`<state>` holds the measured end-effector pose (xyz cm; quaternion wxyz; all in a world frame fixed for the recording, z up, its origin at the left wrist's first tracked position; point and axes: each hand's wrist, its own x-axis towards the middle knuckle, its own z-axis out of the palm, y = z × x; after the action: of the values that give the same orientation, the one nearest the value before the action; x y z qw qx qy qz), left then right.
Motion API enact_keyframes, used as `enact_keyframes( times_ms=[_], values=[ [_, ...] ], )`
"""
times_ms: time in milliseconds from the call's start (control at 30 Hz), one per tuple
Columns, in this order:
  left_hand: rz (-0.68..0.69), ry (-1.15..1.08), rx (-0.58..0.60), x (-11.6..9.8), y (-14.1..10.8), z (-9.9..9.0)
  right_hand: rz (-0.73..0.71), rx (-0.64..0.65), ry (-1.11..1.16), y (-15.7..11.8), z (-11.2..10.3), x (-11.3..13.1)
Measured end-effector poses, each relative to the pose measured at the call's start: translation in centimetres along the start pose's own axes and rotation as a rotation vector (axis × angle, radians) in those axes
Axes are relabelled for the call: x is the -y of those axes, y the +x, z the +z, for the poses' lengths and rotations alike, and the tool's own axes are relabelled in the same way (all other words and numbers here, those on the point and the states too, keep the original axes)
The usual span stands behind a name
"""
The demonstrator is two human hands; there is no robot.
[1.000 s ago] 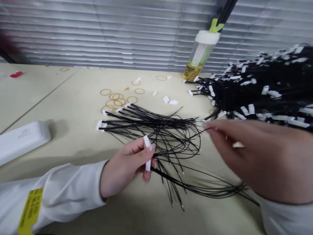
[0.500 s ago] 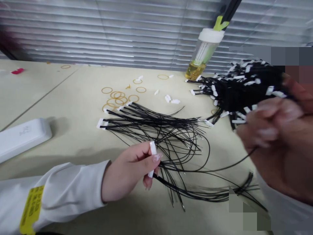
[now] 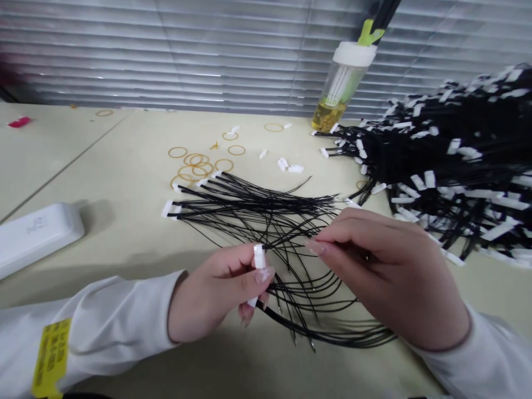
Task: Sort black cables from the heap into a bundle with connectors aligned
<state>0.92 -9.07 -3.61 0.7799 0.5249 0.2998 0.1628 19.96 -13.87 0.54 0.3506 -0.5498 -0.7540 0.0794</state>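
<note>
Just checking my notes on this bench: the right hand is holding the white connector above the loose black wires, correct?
Not quite: the head view shows that the left hand, not the right, is holding the white connector above the loose black wires.

On the table (image 3: 120, 233), a loose wire bundle (image 3: 257, 208) lies before the rubber bands (image 3: 193, 166), with a bigger wire heap (image 3: 449, 155) rightward, a bottle (image 3: 338, 88) behind, and a plastic case (image 3: 37, 235) leftward.

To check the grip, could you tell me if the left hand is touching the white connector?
Touching: the head view shows the left hand pinching the white connector.
</note>
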Motion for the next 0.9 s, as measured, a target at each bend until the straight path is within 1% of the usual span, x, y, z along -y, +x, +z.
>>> enact_keyframes(
  times_ms=[200,367,633,900],
  values=[
    [-0.018,0.027,-0.004,-0.02,-0.13,-0.02,-0.038,-0.011,0.013,0.30,0.55,0.07],
    [-0.009,0.020,-0.006,0.17,-0.18,-0.02,-0.072,-0.015,0.007,0.15,0.47,-0.14],
    [-0.020,0.017,0.004,-0.10,-0.15,-0.01,-0.118,-0.029,-0.003,0.07,0.42,-0.18],
    [-0.021,-0.007,0.000,-0.26,-0.03,0.09,-0.130,-0.048,-0.031,-0.03,0.50,-0.20]
  ],
)
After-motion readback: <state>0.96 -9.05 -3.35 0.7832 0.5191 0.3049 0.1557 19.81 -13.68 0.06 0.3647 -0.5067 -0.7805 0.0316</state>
